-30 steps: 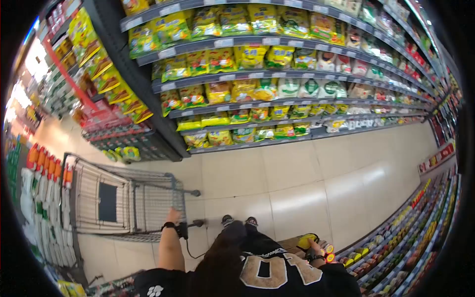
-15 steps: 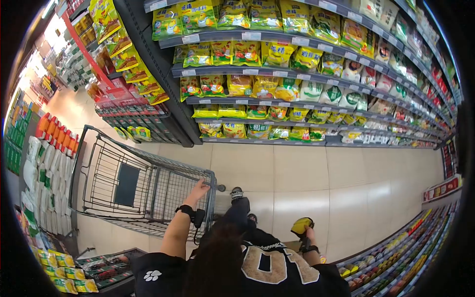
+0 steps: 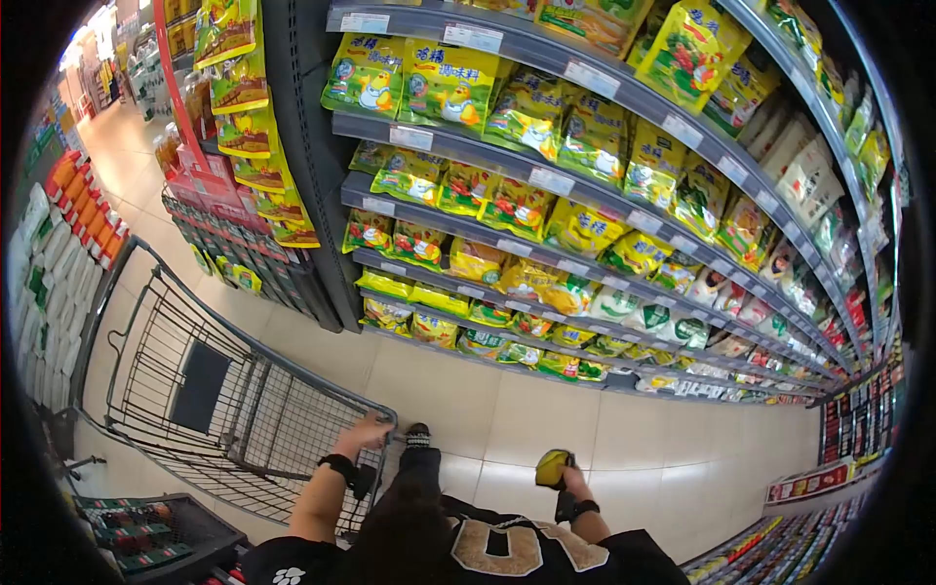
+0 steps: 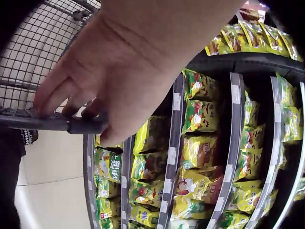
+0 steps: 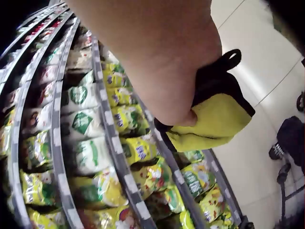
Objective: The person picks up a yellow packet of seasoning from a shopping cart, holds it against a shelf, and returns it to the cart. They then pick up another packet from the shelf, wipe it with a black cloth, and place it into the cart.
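My left hand (image 3: 365,433) is curled over the end rim of a wire shopping cart (image 3: 276,414); in the left wrist view the fingers of that hand (image 4: 97,78) bend round the dark bar (image 4: 43,123). Off to the other side, my right hand (image 3: 573,484) holds a yellow and black cloth item (image 3: 554,467). The right wrist view shows the thumb side of the hand (image 5: 167,90) against the yellow cloth (image 5: 214,121), which has a black edge and a black loop; its other fingers are hidden.
Shelves of yellow, green and white packets (image 3: 448,93) rise ahead and to the right. A rack of hanging yellow packets (image 3: 244,132) stands at the left, stacked white bags (image 3: 44,283) beyond the cart. A black crate (image 3: 156,536) is at lower left. Tiled floor (image 3: 526,419) lies between.
The view has moved closer to the shelves. My right hand has come forward from beside the body with the yellow item. My left hand stays at the cart's end, its fingers now bent over the rim.
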`<state>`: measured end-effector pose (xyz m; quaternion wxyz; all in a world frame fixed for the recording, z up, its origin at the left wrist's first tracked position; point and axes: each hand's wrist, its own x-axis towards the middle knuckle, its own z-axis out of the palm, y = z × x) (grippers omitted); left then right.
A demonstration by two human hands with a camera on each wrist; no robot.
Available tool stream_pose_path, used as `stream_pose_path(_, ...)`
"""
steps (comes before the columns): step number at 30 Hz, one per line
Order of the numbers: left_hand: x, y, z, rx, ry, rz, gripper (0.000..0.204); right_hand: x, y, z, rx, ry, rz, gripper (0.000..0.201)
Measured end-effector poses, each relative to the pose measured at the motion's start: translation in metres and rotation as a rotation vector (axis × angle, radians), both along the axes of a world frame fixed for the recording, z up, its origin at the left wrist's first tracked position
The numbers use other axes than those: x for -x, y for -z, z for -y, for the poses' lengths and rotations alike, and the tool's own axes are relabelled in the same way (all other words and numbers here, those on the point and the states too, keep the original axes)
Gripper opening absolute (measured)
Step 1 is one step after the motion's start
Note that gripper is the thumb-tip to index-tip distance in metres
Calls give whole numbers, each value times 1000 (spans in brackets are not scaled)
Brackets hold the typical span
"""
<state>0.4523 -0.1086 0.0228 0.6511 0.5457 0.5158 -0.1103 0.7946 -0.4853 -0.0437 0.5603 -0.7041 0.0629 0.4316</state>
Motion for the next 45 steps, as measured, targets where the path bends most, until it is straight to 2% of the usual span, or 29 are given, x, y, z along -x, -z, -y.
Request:
stream_pose_path(4, -1, 43, -6, 9, 164, -121, 66, -12, -46, -93, -146, -110, 110, 31)
stream_pose_path(5, 0, 47, -11, 7, 169, -133, 66, -14, -54, -116, -106, -124, 122, 32)
stream_pose_path(8, -6, 53, -38, 88, 499, -111, 64, -18, -105, -183, -137, -151, 280, 30)
stream_pose_path(9, -9, 40, -53, 66, 513, -116, 64, -24, -132, -204, -143, -147, 362, 29)
stream_pose_path(11, -16, 1, -81, 21, 580, -71, 58, -44, -213, -242, -65, -223, 710, 29)
stream_pose_path(12, -15, 7, -95, -305, 556, 147, 50, -59, -249, -257, -146, -228, 913, 30)
stream_pose_path(13, -18, -8, -113, -328, 566, 145, 50, -74, -286, -272, -226, -231, 1119, 31)
stream_pose_path(14, -24, -37, -131, -414, 457, 282, 46, -81, -324, -291, -327, -129, 1383, 34)
stream_pose_path(15, -31, -75, -147, -495, 342, 420, 43, -75, -378, -306, -425, -143, 1385, 34)
stream_pose_path(16, -47, -139, -146, -639, 246, 500, 43, -70, -420, -324, -441, -72, 1517, 32)
stream_pose_path(17, -66, -212, -134, -777, 139, 574, 45, -74, -448, -345, -614, 3, 1768, 32)
stream_pose_path(18, -77, -270, -120, -1066, 36, 696, 45, -69, -490, -366, -845, -27, 1956, 36)
stream_pose_path(19, -83, -318, -108, -1360, -71, 805, 45, -70, -513, -390, -849, 55, 2100, 38)
stream_pose_path(21, -80, -380, -92, -1750, -54, 1097, 39, -68, -555, -434, -780, -7, 2320, 40)
stream_pose_path(22, -77, -391, -81, -1781, -118, 1114, 35, -74, -563, -460, -821, -23, 2308, 40)
stream_pose_path(23, -73, -403, -66, -1807, -188, 1124, 30, -78, -563, -490, -640, -195, 2265, 40)
stream_pose_path(24, -76, -446, -39, -2128, -134, 986, 32, -77, -564, -515, -459, -363, 2212, 41)
stream_pose_path(25, -79, -461, -24, -2210, -117, 975, 31, -74, -567, -529, 67, -627, 2129, 43)
stream_pose_path(26, -92, -472, -14, -2336, -176, 1087, 35, -67, -566, -529, -88, -350, 2366, 44)
stream_pose_path(27, -85, -476, -9, -2348, -210, 1040, 35, -55, -566, -523, -260, -33, 2560, 45)
stream_pose_path(28, -80, -480, -4, -2386, -148, 1011, 36, -37, -577, -506, -405, 31, 2520, 45)
stream_pose_path(29, -76, -484, -1, -2421, -81, 991, 37, -28, -572, -497, -732, 50, 2387, 38)
stream_pose_path(31, -69, -492, 2, -2500, 94, 949, 39, -8, -534, -486, -981, -148, 2092, 26)
stream_pose_path(32, -66, -493, 4, -2529, 193, 911, 40, -1, -515, -487, -708, -432, 1872, 26)
stream_pose_path(34, -62, -490, 9, -2514, 172, 868, 39, -17, -464, -526, -596, -386, 1854, 43)
stream_pose_path(36, -66, -484, 15, -2454, 128, 888, 38, -30, -424, -565, -550, -448, 1742, 48)
stream_pose_path(39, -82, -475, 12, -2363, 103, 980, 38, -29, -410, -577, -356, -607, 1601, 57)
stream_pose_path(40, -88, -470, 12, -2320, 94, 1017, 37, -21, -411, -576, -392, -516, 1624, 53)
stream_pose_path(45, -112, -460, 13, -2159, 43, 1178, 37, -21, -407, -602, -442, -431, 1494, 36)
